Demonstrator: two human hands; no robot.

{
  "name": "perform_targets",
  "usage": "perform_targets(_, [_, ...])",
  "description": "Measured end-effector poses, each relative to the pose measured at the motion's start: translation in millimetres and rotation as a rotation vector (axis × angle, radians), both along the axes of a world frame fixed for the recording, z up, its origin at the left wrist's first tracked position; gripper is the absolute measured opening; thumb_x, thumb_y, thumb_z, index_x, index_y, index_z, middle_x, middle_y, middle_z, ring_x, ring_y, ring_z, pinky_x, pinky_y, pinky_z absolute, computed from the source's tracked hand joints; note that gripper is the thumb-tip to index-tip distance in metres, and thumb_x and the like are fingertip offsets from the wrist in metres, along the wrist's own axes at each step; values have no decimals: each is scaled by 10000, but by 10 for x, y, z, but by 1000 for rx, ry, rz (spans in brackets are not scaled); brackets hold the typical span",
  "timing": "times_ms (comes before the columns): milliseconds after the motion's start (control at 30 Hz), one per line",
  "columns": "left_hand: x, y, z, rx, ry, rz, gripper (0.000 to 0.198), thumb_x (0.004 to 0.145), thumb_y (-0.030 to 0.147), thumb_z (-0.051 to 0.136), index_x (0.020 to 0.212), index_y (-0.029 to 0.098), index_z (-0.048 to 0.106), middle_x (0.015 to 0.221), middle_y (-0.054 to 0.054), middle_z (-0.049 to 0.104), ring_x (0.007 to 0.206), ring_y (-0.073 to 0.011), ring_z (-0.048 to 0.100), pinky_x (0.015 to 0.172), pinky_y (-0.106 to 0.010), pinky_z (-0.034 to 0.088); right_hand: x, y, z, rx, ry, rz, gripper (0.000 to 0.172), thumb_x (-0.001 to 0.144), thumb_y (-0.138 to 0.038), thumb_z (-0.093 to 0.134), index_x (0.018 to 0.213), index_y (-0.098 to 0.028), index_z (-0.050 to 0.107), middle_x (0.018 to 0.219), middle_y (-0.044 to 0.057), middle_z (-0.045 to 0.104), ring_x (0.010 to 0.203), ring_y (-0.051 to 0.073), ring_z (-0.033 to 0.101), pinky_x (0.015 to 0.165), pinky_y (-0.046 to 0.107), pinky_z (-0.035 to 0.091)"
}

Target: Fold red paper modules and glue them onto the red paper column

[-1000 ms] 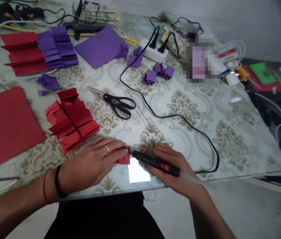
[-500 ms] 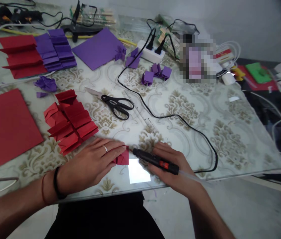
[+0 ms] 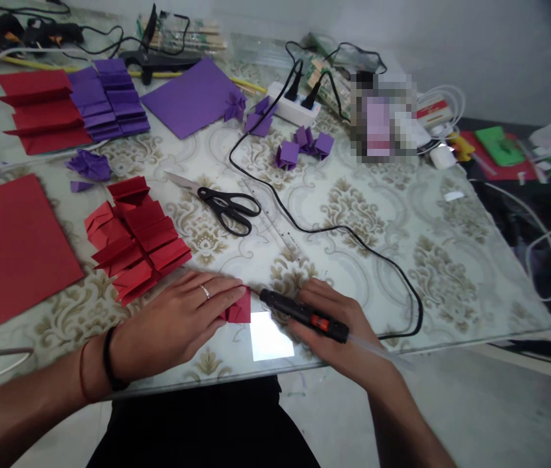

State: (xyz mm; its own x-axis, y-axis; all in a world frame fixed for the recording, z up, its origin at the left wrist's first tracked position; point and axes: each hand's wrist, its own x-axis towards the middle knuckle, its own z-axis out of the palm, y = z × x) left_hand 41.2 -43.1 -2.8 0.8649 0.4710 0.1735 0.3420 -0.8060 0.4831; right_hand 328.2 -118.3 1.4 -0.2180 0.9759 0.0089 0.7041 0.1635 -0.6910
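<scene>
My left hand (image 3: 173,322), with a ring and a black wristband, holds a small folded red paper piece (image 3: 241,309) down at the table's near edge. Its fingers lie together over the paper and hide most of it. My right hand (image 3: 344,335) is closed round a black glue gun (image 3: 305,315) with an orange-red part, and a clear glue stick juts from its back end. The gun's nozzle points left, at the upper right corner of the red piece; whether it touches cannot be made out. Black-handled scissors (image 3: 227,208) lie open beyond my hands.
Folded red paper strips (image 3: 141,237) and a red sheet (image 3: 17,253) lie left. Farther back are purple pleated paper (image 3: 117,97), a purple sheet (image 3: 190,97) and small purple pieces (image 3: 288,155). A black cord (image 3: 353,227) runs from the white power strip (image 3: 292,107) past a clear ruler (image 3: 275,224).
The view has shifted very slightly. Both hands, the red paper piece and the glue gun keep nearly the same places.
</scene>
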Motion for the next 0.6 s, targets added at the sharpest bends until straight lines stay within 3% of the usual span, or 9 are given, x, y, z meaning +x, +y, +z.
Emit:
perform_targets(267, [-3,-5,2,21,7,-2,439,1059,183,540,1495,139,530,1447,-139,676,1322,-298,639,1131,-490,529,-18,-27,135,-69,44,17,148,957,-227,662,830,-226,587,820,27,583,732,195,585,636,317,451])
perform_targets(600, [1,1,10,32,8,-3,430,1068,197,528,1495,139,526,1443,-141,683,1319,-302,645,1119,-506,540,-9,-43,154,-99,52,72,145,942,-160,639,833,-221,566,828,18,565,713,176,578,626,290,443])
